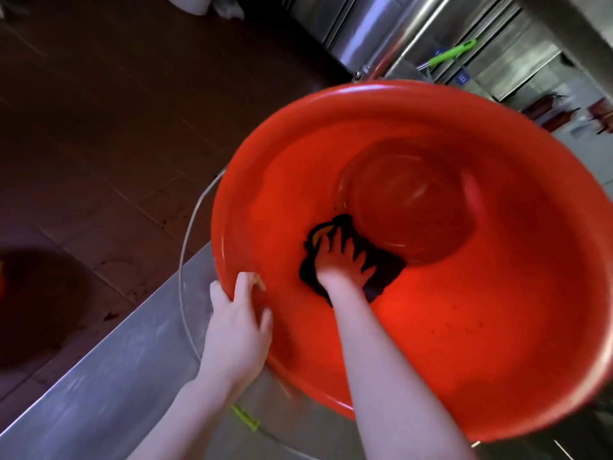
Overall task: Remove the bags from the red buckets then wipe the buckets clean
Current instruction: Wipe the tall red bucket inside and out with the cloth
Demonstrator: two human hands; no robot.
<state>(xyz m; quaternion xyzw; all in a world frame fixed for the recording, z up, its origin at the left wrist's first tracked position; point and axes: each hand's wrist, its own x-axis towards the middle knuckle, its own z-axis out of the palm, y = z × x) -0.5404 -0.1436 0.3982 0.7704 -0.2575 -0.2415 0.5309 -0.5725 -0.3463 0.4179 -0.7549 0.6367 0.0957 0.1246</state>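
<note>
A big red bucket (497, 343) fills the right of the head view, tipped with its mouth towards me on a steel counter (109, 386). No bag shows inside it. My right hand (345, 263) reaches deep inside and presses a dark cloth (388, 270) with a yellow patch flat against the inner wall, just beside the round bottom. My left hand (237, 323) grips the bucket's near left rim, thumb inside, fingers outside. The bucket's thin wire handle (187, 247) hangs down to the left.
The counter's edge runs diagonally from lower left; beyond it lies a dark tiled floor (116, 127). Steel cabinets and a green-handled tool (451, 54) stand behind the bucket. A small green clip (245, 418) lies on the counter near my arms.
</note>
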